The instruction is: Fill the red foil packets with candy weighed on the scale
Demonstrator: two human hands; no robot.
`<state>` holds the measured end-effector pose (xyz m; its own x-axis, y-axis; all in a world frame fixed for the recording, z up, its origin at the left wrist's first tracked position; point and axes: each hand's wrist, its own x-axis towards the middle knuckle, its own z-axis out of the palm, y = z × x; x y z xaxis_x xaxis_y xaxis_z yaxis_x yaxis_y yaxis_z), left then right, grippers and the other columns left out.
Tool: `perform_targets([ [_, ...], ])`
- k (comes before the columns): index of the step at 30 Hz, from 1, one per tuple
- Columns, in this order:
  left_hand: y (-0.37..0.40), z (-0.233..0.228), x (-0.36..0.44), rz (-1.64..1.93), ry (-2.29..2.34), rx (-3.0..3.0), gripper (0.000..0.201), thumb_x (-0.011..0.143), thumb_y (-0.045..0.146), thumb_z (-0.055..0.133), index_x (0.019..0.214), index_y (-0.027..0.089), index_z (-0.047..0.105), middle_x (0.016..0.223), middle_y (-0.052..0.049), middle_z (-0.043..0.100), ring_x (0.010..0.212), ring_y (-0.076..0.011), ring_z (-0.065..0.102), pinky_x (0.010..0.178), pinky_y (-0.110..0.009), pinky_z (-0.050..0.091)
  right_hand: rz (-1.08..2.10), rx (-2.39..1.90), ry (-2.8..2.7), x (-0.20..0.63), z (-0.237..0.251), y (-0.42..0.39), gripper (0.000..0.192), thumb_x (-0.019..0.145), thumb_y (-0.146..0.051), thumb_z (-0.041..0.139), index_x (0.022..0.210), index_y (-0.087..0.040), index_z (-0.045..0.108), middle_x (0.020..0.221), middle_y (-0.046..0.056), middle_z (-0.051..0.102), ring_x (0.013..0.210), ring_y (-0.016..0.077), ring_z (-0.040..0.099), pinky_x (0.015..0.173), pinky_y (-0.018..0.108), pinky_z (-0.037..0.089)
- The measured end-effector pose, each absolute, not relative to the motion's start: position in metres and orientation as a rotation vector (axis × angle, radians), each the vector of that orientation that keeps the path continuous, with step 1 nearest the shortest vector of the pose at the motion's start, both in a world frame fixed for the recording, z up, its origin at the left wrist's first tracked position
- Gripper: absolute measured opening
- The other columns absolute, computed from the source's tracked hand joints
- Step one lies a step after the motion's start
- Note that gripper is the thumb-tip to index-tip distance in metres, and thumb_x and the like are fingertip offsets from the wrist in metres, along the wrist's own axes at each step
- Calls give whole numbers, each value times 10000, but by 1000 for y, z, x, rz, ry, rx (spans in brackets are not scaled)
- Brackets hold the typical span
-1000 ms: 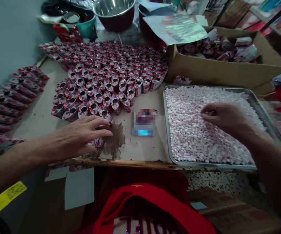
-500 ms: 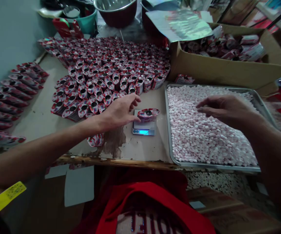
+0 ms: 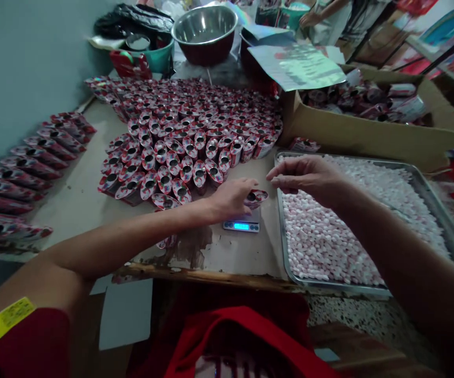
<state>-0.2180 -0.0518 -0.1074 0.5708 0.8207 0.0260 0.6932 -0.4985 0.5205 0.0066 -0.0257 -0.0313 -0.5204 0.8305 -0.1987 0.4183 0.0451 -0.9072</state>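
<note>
A small red printed open-topped pouch (image 3: 255,197) is steadied on the little digital scale (image 3: 241,224) by the grasping left hand (image 3: 232,198), while pink-white candies (image 3: 340,231) appear pinched in the right hand (image 3: 305,176), judged ready for careful dropping into the pouch mouth.

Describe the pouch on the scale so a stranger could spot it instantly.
Start at the metal tray of pink-white pellets. Just off its left rim sits a small scale with a blue lit display. The open pouch stands alone on it, held by the left hand, apart from the massed pouches behind.
</note>
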Motion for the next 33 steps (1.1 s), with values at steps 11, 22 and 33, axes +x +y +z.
perform_targets([
  [11, -43, -91, -228, 579, 1232, 1955, 250, 865, 227, 830, 1100, 147, 795, 1020, -63, 813, 925, -209, 733, 801, -306, 517, 1487, -1358, -1596, -8, -41, -33, 263, 716, -396, 922, 880, -208, 840, 766, 27, 712, 653, 133, 559, 614, 262, 442],
  [22, -55, 42, -530, 867, 2016, 1953, 482, 931, 325, 802, 1312, 59, 677, 1149, -20, 759, 1002, -131, 573, 1070, -407, 509, 1536, -731, -2602, -164, -79, -104, 288, 944, -164, 612, 1171, -228, 777, 921, 47, 772, 781, 172, 676, 676, 267, 436],
  [33, 82, 2, -691, 769, 2260, 1915, 586, 860, 589, 792, 1135, 86, 667, 814, 77, 712, 812, -86, 506, 854, -281, 506, 392, 99, -3066, -208, -91, -97, 109, 951, -98, 692, 951, -206, 680, 888, 14, 731, 724, 210, 672, 560, 379, 400],
])
